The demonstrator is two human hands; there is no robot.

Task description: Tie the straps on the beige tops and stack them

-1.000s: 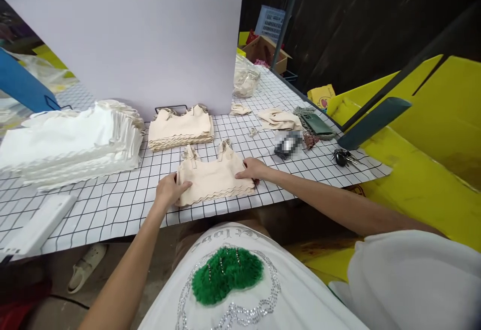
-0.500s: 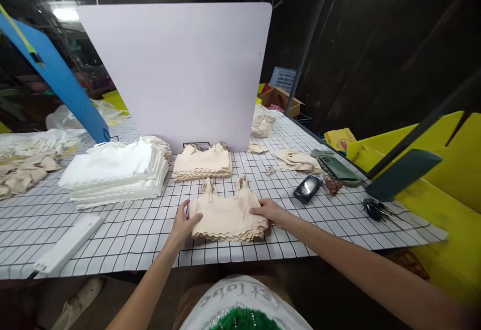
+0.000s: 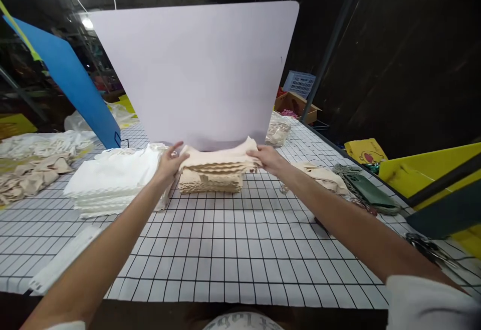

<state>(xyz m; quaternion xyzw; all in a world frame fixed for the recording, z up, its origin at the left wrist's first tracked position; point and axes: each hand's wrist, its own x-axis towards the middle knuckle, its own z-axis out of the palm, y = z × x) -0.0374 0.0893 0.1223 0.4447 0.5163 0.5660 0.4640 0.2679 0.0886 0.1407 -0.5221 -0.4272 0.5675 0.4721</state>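
Beige garments point(image 3: 221, 157) moved from near edge of desk point(image 3: 233, 250) over lower stack point(image 3: 210, 184); left hand point(image 3: 169, 163), right hand point(image 3: 271, 159) grip opposite ends, likely keeping layers aligned.

The tabletop point(image 3: 225, 247) is bright, the wall point(image 3: 406, 64) dark, a lamp point(image 3: 87, 22) glaring upper left.
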